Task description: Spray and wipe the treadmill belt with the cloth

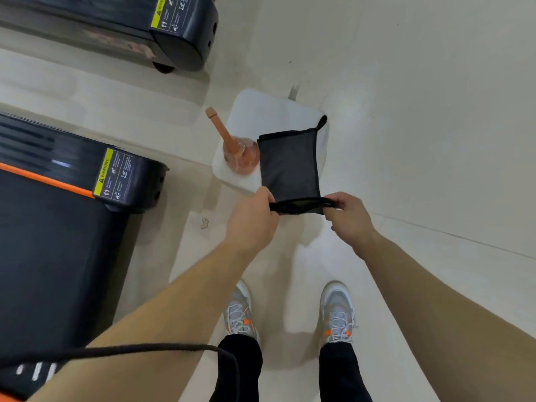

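A dark grey cloth [290, 163] hangs stretched between my hands over a small white stool [261, 111]. My left hand [252, 219] pinches the cloth's near left corner. My right hand [348, 216] pinches its near right corner. An orange-tinted spray bottle [236, 149] stands on the stool, just left of the cloth, its nozzle pointing up and away. The black treadmill belt [49, 248], edged by an orange stripe, lies to my left, apart from both hands.
A second treadmill [116, 27] stands at the top left. Pale floor [406, 140] spreads to the right. My two grey and orange shoes [338, 314] stand below the hands. A black cable [145, 348] crosses the lower left.
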